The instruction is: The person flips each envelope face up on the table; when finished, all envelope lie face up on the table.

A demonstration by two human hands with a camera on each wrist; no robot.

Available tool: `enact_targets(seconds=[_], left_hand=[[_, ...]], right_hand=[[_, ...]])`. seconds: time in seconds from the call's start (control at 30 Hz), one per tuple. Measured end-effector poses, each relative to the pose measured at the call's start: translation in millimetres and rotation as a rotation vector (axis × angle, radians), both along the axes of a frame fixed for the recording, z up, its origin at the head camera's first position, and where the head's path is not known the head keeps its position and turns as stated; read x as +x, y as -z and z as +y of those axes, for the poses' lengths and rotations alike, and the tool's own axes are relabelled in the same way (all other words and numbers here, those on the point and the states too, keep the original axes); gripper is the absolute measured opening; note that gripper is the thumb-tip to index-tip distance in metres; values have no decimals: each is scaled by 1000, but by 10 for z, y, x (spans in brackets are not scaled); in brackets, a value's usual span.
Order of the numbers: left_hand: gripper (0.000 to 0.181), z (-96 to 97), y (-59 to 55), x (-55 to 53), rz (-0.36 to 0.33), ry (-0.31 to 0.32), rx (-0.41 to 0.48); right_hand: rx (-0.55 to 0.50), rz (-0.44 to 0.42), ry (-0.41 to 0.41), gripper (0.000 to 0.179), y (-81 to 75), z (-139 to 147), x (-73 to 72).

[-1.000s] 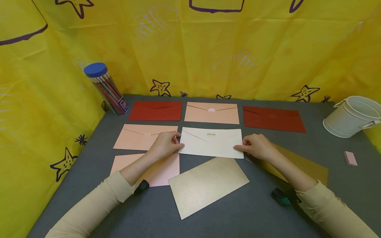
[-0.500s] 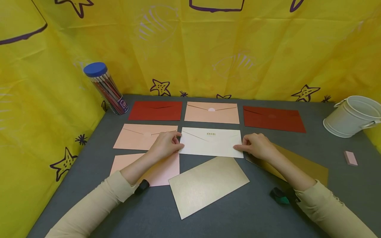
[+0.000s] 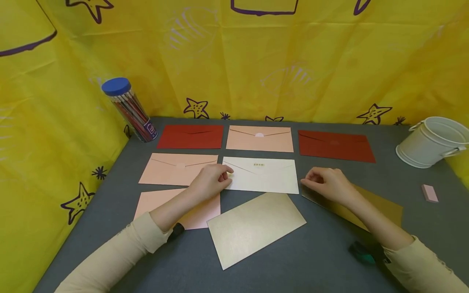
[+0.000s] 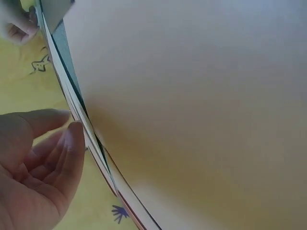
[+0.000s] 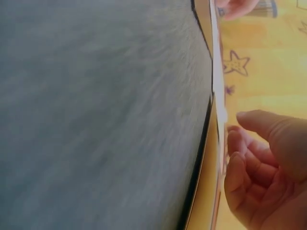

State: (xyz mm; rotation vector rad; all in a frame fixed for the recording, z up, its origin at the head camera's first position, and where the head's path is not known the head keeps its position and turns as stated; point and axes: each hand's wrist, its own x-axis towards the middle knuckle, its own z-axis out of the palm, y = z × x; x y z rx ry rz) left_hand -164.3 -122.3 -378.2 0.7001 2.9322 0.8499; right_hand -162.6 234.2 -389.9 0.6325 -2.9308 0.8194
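Note:
A white envelope [image 3: 265,177] with a small printed mark lies flat mid-table. My left hand [image 3: 210,179] hovers over its left end, fingers loosely bent; in the left wrist view a gap shows between thumb and fingers of the left hand [image 4: 43,163]. Just off the envelope's right end is my right hand [image 3: 327,183], above the corner of a gold envelope [image 3: 381,203]. Its fingers [image 5: 240,177] curl loosely around nothing. Another gold envelope [image 3: 256,232] lies slanted in front of the white one. A pale pink envelope [image 3: 201,213] is partly hidden under my left forearm.
Behind lie a red envelope [image 3: 190,136], a peach envelope [image 3: 259,140] and a darker red envelope [image 3: 337,147]; another peach envelope [image 3: 165,171] is at left. A pencil tub [image 3: 130,110] stands back left, a white bucket [image 3: 421,146] back right, near an eraser [image 3: 430,193].
Both hands have let go of the white envelope's ends. The right hand has moved right, off the envelope; the left has shifted slightly inward over it. The envelope stays nearly in place.

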Motion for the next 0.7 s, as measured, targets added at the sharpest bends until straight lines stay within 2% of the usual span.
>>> enact_targets(seconds=[0.23,0.3,0.43,0.53,0.7], left_hand=[[17,237,9,30,66,193,48],[18,326,3,23,73,253,63],[24,549,-13,-14,44,378,59],[30,747,-12,-51,42,478,-8],[43,1090,-49,-88,80,648,-143]], right_hand=[[-34,103,-20,7,3,322,215],[-35,136,-36,10,5,425,269],[-15,180,-54,23,-1,638,386],[-10,158,-60,39,-1,793,475],[1,53,-108,69,48,1049,640]])
